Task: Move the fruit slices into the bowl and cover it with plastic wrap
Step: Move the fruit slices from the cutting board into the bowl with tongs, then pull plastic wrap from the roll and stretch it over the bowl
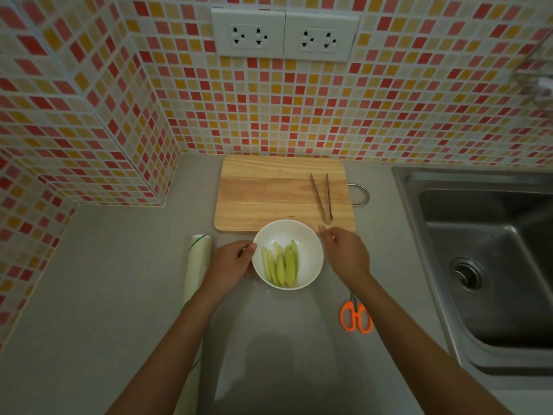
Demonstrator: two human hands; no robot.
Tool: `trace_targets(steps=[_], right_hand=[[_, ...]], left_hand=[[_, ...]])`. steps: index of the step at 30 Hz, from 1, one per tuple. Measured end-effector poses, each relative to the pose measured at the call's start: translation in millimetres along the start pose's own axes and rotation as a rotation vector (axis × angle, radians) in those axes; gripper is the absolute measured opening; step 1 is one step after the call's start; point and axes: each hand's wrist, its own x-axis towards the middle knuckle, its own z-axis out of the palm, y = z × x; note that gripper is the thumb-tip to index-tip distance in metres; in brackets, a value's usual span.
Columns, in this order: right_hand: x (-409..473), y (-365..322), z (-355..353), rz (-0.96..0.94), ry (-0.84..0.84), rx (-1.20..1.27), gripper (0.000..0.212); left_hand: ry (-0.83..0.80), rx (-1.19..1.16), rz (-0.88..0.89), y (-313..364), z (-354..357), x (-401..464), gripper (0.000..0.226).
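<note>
Slices [281, 266] already sit in the bowl [311, 247], laid side by side, long axes running roughly away from you; the board [269, 193] behind the bowl carries no fruit, only the tongs [323, 199] near its right edge. So the transfer reads as done and the covering is what's left. Your left hand [232, 262] is at the bowl's left rim, fingers curled with thumb and fingertips meeting right at the edge; whether they pinch the rim or a film edge, you cannot tell from here. Your right hand [344, 250] hovers just off the bowl's upper right, fingers loosely bent, thumb and forefinger near each other, holding nothing that shows; any wrap over the bowl is too clear to make out. The wrap roll [197, 265] lies on the desk [119, 295] just left of your left hand, long axis pointing away from you, parallel to your forearm. Left hand is plainly nearer to it; the right would have to cross over the bowl. Scissors [356, 316] lie to the right, close under your right forearm, sink [478, 265] further right. Nothing stands between left hand and roll.
</note>
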Motion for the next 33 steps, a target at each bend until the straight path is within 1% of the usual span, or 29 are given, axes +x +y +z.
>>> trace_targets(steps=[3,5,9,15,21,28,33], right_hand=[[-28,7,7,-0.001,-0.115,0.247,0.047],[-36,6,12,-0.011,-0.109,0.314,0.045],[-43,3,12,-0.009,-0.068,0.308,0.044],[-63,4,5,-0.032,-0.043,0.342,0.042],[-90,9,5,-0.002,-0.07,0.344,0.041],[-118,17,9,0.002,-0.059,0.341,0.04],[-129,18,12,0.028,-0.083,0.379,0.039]], left_hand=[[-0.012,0.02,-0.005,1,3,0,0.03],[-0.003,0.052,0.004,2,4,0,0.031],[0.001,0.063,0.008,7,3,-6,0.032],[0.017,0.078,0.064,13,-1,-30,0.032],[0.032,0.09,0.077,9,-2,-56,0.032],[0.03,0.13,0.096,-4,2,-83,0.031],[0.027,0.107,0.064,-9,5,-90,0.032]])
